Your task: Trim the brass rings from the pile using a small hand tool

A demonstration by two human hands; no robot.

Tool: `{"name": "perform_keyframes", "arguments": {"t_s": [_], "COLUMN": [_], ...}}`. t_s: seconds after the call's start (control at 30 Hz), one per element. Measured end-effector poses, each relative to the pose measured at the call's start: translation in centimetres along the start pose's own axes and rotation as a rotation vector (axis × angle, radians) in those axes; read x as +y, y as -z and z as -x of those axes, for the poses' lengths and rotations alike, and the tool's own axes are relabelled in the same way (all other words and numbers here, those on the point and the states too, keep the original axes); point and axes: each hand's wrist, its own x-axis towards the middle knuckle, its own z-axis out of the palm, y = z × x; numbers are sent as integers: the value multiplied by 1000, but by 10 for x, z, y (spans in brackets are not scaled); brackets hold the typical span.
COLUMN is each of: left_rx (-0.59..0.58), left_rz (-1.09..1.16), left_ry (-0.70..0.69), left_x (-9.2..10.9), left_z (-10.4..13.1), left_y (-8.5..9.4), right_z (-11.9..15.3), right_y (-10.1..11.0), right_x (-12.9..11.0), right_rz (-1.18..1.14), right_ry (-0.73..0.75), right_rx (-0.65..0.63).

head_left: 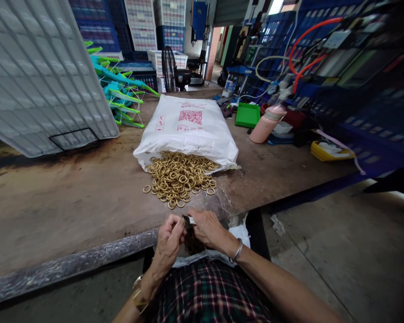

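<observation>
My left hand [170, 237] is closed in a pinch close to the table's front edge; what it pinches is too small to make out. Touching its fingertips is a small black and white tool [189, 220], which my right hand [207, 229] grips; its exact kind does not show. Under both hands, dark brownish rings [194, 244] lie in a pale bag or cloth at my lap, partly covered by my fingers. Just beyond my hands, a heap of brass-coloured rings [177, 177] spills from the mouth of a white woven sack [188, 130] with red print.
A grey ribbed plastic crate [47, 76] stands at the left of the brown table [70, 193], beside green and teal plastic pieces [123, 92]. Towards the right are a green tray [248, 115], a pink bottle [266, 125], a yellow dish [331, 151] and a machine with orange hoses [298, 45].
</observation>
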Motion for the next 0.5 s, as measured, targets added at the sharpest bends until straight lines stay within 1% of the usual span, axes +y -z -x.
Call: {"name": "perform_keyframes", "arguments": {"t_s": [0.03,0.07,0.13,0.2,0.27,0.33,0.4,0.5], "left_rx": [-33,-92,-194,-238,-232,-213,-188,-153], "left_rz": [1,10,88,203,285,321,365,474], "left_ry": [-1,6,43,110,178,227,256,317], "left_x": [2,4,7,7,5,5,6,8], "left_z": [4,7,12,12,9,5,3,2], "left_y": [-2,-4,-8,-11,-12,-13,-12,-11], "right_z": [-1,-3,-6,-8,-10,-13,-17,-23], "right_y": [1,2,4,8,14,18,22,25], "right_x": [3,7,17,29,41,52,59,61], "right_rz": [26,49,86,102,98,86,76,75], "right_ry": [-30,-70,-157,-239,-330,-431,-500,-517], "right_rx": [12,24,57,121,215,287,305,286]}}
